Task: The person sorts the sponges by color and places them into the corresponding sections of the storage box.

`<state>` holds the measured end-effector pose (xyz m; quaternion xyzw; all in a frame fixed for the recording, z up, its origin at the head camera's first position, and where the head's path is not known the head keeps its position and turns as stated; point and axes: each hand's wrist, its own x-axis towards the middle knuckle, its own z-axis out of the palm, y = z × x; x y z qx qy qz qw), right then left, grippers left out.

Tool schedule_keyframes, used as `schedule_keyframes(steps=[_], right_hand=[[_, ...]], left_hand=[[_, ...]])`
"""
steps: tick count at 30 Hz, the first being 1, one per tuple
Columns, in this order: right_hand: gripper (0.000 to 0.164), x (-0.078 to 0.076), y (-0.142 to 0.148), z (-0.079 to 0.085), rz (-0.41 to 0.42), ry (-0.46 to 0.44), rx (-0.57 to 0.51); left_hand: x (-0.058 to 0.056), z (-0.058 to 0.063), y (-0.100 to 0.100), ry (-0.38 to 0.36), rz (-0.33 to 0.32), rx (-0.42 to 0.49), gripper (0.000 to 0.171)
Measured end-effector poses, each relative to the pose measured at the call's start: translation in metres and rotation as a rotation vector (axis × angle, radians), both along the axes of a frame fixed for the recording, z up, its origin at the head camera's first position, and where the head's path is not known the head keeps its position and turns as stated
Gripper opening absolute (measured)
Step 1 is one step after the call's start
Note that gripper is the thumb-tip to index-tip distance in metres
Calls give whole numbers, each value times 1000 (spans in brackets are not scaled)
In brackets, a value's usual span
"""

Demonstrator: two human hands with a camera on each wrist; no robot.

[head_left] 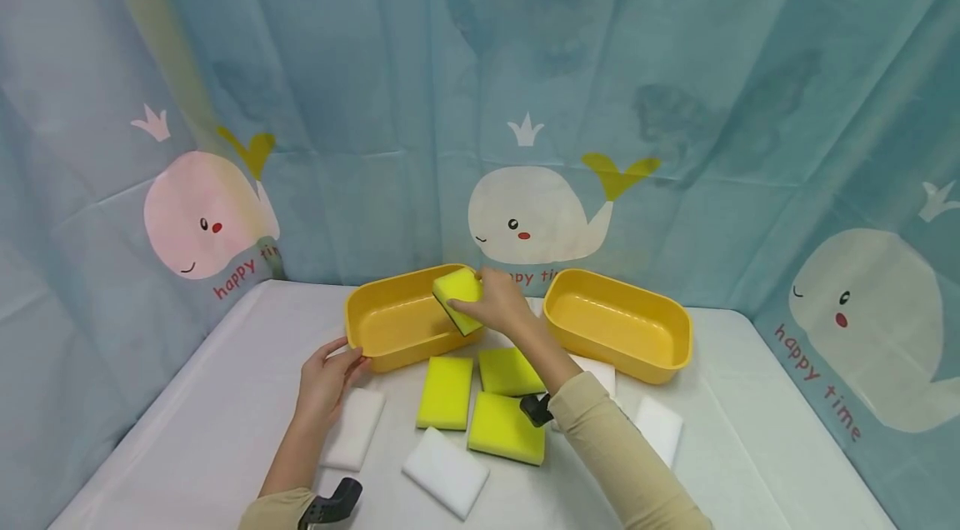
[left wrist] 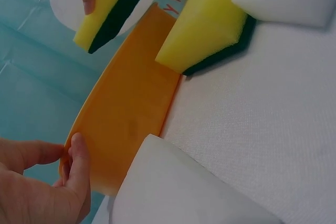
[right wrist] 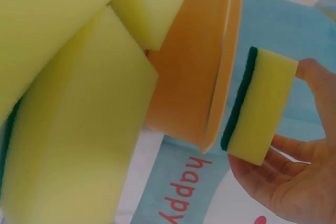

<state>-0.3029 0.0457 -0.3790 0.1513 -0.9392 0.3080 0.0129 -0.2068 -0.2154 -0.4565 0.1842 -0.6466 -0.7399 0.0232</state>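
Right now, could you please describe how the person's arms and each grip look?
The left sleeve and right sleeve are beige. A left black device and right black device sit at their ends. The left grip and right grip are bare; no gloves show.

Inspected at left forearm (head_left: 288,455): slants forward and inward from the lower edge of the head view, bare beyond a beige cuff (head_left: 273,509). Noted at left hand (head_left: 326,380): set low, pinches between thumb and fingers. Inspected at right forearm (head_left: 553,357): reaches diagonally from lower right toward centre, likewise bare past a beige sleeve (head_left: 626,455). Noted at right hand (head_left: 501,302): raised higher and farther forward than at left, turned inward, grips between opposed thumb and fingers; in the right wrist view, shows several digits bent on one side and one digit opposite. Held well apart, hand from hand.
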Motion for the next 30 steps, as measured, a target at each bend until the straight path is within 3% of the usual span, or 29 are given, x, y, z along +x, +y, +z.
schedule_keyframes(steps=[22, 30], right_hand=[[56, -16, -19, -8, -86, -51, 20], [65, -21, -27, -13, -127, -61, 42]], left_hand=[[1, -2, -2, 9, 1, -5, 62], [1, -1, -2, 11, 1, -6, 63]])
